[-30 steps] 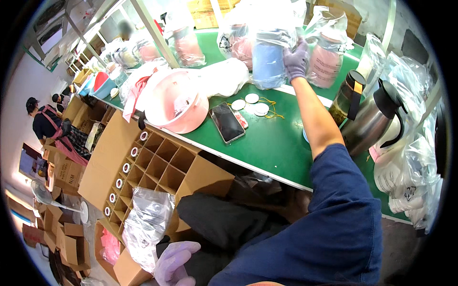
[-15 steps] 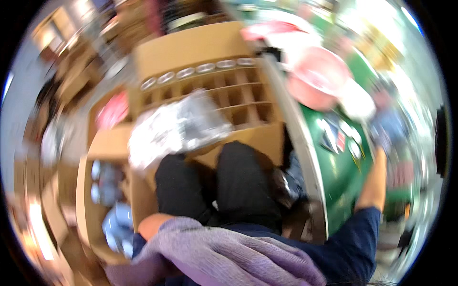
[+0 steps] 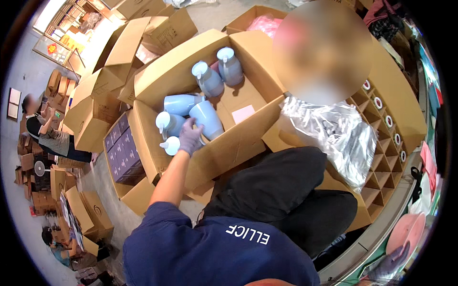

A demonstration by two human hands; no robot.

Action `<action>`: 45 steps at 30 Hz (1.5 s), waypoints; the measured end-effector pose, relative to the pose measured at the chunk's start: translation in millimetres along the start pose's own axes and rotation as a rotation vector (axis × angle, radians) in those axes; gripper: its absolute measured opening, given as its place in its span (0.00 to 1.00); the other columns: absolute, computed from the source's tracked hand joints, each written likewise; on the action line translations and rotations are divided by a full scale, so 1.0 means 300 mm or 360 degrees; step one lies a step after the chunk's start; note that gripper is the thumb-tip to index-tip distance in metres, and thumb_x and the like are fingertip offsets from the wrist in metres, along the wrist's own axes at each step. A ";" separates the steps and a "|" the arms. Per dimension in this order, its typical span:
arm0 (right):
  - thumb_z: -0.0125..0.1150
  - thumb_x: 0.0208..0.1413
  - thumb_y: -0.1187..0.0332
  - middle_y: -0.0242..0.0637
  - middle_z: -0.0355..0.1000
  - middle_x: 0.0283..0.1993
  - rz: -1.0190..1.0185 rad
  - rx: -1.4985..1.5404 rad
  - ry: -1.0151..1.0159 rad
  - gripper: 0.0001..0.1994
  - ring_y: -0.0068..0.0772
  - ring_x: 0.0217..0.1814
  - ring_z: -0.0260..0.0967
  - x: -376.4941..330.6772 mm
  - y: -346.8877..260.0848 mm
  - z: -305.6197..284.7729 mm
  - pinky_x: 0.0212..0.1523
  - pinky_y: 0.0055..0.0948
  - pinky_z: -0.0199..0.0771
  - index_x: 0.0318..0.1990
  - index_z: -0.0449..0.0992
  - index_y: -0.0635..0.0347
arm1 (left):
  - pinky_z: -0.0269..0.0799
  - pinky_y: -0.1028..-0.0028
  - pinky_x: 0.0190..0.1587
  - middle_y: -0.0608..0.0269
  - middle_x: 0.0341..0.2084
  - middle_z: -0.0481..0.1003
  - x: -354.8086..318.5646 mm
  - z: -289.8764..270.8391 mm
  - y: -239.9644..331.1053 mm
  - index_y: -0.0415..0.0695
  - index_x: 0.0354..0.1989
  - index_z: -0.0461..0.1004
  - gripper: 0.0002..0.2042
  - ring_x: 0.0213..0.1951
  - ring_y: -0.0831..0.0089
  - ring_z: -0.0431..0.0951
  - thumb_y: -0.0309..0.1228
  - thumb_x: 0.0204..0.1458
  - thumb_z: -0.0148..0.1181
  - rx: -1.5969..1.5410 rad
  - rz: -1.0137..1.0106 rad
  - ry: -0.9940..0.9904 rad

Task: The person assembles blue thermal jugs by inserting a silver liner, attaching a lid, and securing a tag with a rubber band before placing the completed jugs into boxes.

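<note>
My left hand (image 3: 191,137), in a grey-purple glove, reaches into an open cardboard box (image 3: 234,155). Its fingers are closed on a light-blue jug (image 3: 207,119) that leans in the box. Around it lie several more such jugs, among them one on its side (image 3: 180,104) and a white-lidded one (image 3: 169,123). Two others, one at the middle (image 3: 208,80) and one at the far side (image 3: 230,66), stand tilted. My right hand (image 3: 400,257), gloved alike, is at the lower right edge beside a pink basin (image 3: 405,231). Its fingers look stretched out; its forearm is hidden.
A divided carton (image 3: 377,181) with clear plastic bags (image 3: 334,138) on it stands right of my knees. Purple small boxes (image 3: 123,152) fill a carton at the left. Open cartons (image 3: 98,102) stand beyond. Two people work at the far left. A table edge runs along the right.
My view has turned left toward the box of jugs. My left hand has gone from in front of my chest into the box and taken hold of a jug.
</note>
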State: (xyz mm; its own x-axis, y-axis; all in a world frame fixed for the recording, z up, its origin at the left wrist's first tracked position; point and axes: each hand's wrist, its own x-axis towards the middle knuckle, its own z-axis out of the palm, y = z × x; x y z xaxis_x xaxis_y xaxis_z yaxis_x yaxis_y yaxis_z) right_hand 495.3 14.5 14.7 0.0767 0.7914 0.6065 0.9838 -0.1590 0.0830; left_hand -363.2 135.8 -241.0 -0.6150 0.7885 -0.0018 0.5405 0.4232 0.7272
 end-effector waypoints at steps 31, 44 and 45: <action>0.57 0.58 0.47 0.51 0.65 0.61 -0.0750 0.1850 0.0126 0.31 0.59 0.65 0.59 0.214 -1.039 0.072 0.67 0.56 0.53 0.61 0.68 0.60 | 0.68 0.54 0.56 0.60 0.20 0.72 -0.465 0.084 1.179 0.40 0.19 0.70 0.06 0.28 0.62 0.75 0.28 0.39 0.61 -0.0958 0.1962 -0.1671; 0.57 0.56 0.65 0.52 0.75 0.45 0.0698 0.1239 0.0011 0.12 0.52 0.51 0.73 0.443 -0.324 0.774 0.53 0.42 0.73 0.43 0.78 0.61 | 0.72 0.57 0.42 0.55 0.22 0.71 -0.767 0.434 1.248 0.39 0.24 0.72 0.14 0.28 0.57 0.73 0.39 0.48 0.59 -0.0752 0.1838 -0.1038; 0.56 0.56 0.62 0.54 0.73 0.49 0.0897 0.1017 -0.0094 0.15 0.54 0.55 0.70 0.510 -0.228 0.895 0.57 0.43 0.70 0.47 0.76 0.60 | 0.72 0.59 0.39 0.55 0.20 0.70 -0.770 0.443 1.257 0.38 0.23 0.72 0.20 0.26 0.59 0.72 0.45 0.55 0.55 -0.0708 0.1843 -0.0882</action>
State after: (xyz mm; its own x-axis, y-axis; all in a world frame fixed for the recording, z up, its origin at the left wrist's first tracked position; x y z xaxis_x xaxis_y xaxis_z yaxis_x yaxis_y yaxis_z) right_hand 483.2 304.8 -110.5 0.5729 0.7265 0.3795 0.6974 -0.1888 -0.6914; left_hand 59.0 172.6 -57.5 0.4286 0.7094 0.5595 0.2909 -0.6946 0.6579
